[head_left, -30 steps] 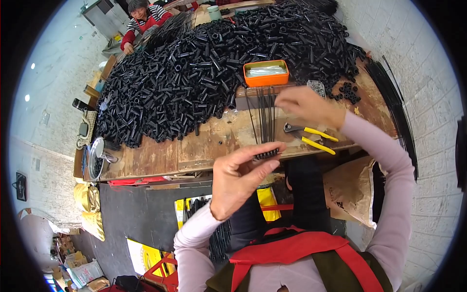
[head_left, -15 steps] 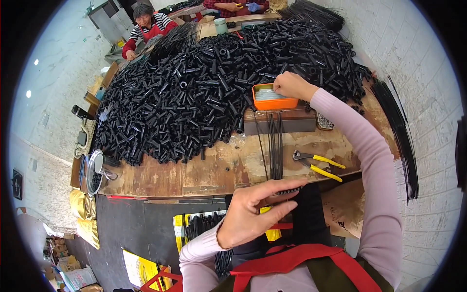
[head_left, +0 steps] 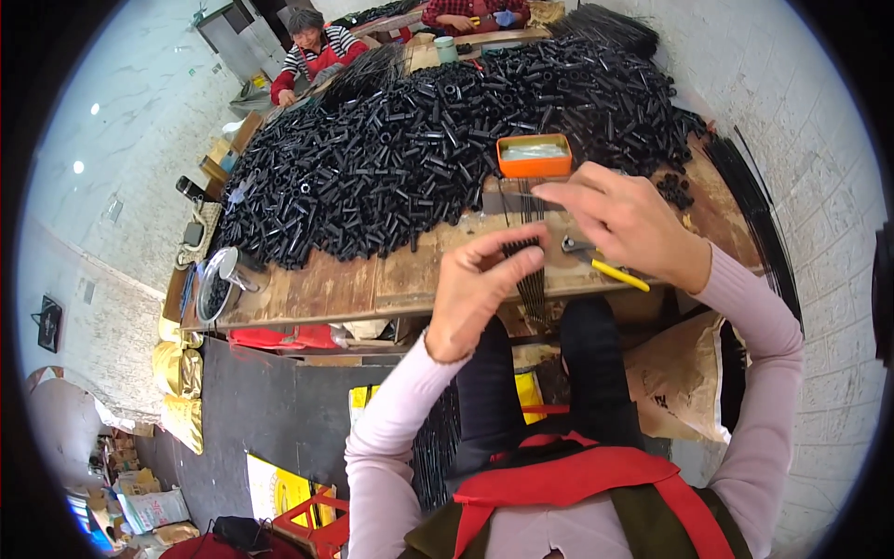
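My left hand pinches a small black ridged piece between thumb and fingers, just above the table's front edge. Beside and a little beyond it, my right hand has its thumb and forefinger pressed together; whatever they hold is too small to make out. An orange box with thin pale slivers in it stands beyond both hands. Thin black rods lie under my left hand and reach past the table edge. End-cutting pliers with yellow handles lie partly hidden below my right hand.
A large heap of black tubular parts covers much of the wooden table. A metal cup stands at the left. Long black rods lie at the right edge. Another person sits beyond the heap.
My right hand has left the orange box and come back near my left hand. My left hand has risen and moved forward over the table edge, still pinching the ridged piece.
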`<state>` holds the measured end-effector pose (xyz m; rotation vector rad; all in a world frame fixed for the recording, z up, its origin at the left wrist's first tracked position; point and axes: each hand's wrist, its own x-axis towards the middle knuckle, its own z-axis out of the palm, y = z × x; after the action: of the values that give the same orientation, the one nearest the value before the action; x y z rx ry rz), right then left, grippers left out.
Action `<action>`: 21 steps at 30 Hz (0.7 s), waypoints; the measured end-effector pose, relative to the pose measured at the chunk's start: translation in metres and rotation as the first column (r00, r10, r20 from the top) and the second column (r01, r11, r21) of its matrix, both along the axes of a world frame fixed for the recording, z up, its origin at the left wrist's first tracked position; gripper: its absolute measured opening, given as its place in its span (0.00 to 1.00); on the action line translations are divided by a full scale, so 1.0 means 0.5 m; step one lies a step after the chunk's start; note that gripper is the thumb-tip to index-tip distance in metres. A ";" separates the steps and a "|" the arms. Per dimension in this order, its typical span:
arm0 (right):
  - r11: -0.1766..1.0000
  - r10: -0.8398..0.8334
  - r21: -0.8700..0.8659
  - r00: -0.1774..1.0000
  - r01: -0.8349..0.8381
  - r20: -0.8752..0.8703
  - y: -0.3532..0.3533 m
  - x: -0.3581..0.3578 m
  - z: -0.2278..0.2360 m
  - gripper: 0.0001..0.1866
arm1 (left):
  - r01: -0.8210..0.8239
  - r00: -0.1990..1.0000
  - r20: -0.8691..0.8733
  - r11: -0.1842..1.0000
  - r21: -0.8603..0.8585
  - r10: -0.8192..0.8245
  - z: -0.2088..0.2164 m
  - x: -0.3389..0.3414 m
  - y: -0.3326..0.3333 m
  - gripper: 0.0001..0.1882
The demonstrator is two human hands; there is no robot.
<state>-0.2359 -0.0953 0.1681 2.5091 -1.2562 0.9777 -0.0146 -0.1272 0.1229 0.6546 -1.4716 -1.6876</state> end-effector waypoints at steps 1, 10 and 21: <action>0.999 -0.046 0.015 0.996 0.047 -0.081 0.025 0.011 -0.001 0.24 | -0.016 0.999 0.051 0.999 -0.037 0.018 0.003 0.008 -0.003 0.14; 0.969 -0.198 -0.201 0.942 0.146 -0.271 0.088 0.024 -0.027 0.33 | -0.024 0.992 -0.121 1.000 0.007 0.025 -0.004 -0.009 0.000 0.12; 0.926 -0.268 -0.359 0.876 0.119 -0.402 0.081 0.017 -0.025 0.32 | -0.020 0.996 -0.087 1.000 0.006 0.020 0.002 -0.004 0.002 0.12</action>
<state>-0.2275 -0.0549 0.1558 2.1289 -1.0738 0.4709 -0.0164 -0.1262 0.1240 0.5889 -1.3957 -1.6841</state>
